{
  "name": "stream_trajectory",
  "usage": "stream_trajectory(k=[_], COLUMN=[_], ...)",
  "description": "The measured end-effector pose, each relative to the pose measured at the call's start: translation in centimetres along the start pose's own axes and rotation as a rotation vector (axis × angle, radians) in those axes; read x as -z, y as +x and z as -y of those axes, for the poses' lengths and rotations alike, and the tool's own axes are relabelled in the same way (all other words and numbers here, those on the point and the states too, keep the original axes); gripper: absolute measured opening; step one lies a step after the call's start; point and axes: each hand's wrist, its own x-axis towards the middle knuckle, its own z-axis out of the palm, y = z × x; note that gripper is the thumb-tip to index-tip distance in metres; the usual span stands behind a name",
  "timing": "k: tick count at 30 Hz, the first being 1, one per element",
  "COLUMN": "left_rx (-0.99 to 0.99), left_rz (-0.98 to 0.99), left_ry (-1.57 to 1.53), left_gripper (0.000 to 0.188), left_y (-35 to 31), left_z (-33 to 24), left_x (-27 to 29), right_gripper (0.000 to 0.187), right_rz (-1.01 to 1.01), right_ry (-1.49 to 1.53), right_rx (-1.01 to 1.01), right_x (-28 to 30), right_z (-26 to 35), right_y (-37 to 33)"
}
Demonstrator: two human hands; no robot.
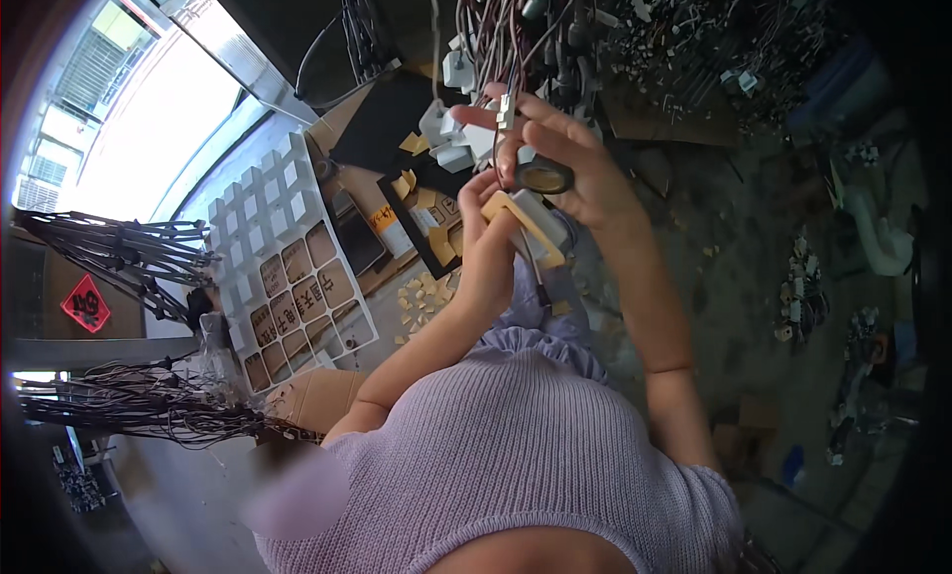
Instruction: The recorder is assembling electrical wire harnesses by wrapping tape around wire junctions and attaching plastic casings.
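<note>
My left hand (484,262) is closed around a small white box-shaped block (558,227) with a pale yellow strip (528,226) along its near side. A dark cable end (542,294) hangs below the block. Just above, my right hand (587,168) has its fingers bent round a thin cable with a small white plug connector (507,111) at the fingertips. Against the right palm sits a dark round ring with a yellowish middle (545,177), which looks like a tape roll. White box-shaped pieces (454,158) lie just behind the hands.
To the left stands a white grid tray (349,306), partly filled with white boxes. A phone (357,229) and yellow paper pieces (424,294) lie nearby. Bundled cables (516,29) hang at the far side; black cable bundles (119,247) jut in from the left. Cable piles (803,287) lie on the floor.
</note>
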Motion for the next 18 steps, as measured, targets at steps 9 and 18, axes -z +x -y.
stream_trajectory(k=[9, 18], left_rx=[-0.456, 0.222], left_rz=[0.148, 0.095], left_ry=[0.322, 0.299], left_gripper=[0.062, 0.075], left_y=[0.5, 1.5], left_z=[0.8, -0.1], left_x=[2.7, 1.4], right_gripper=[0.06, 0.036], right_rz=[-0.232, -0.387], right_ry=[-0.068, 0.481], right_rx=[0.336, 0.273], right_x=[-0.9, 1.1], right_z=[-4.1, -4.1], right_y=[-0.5, -3.5])
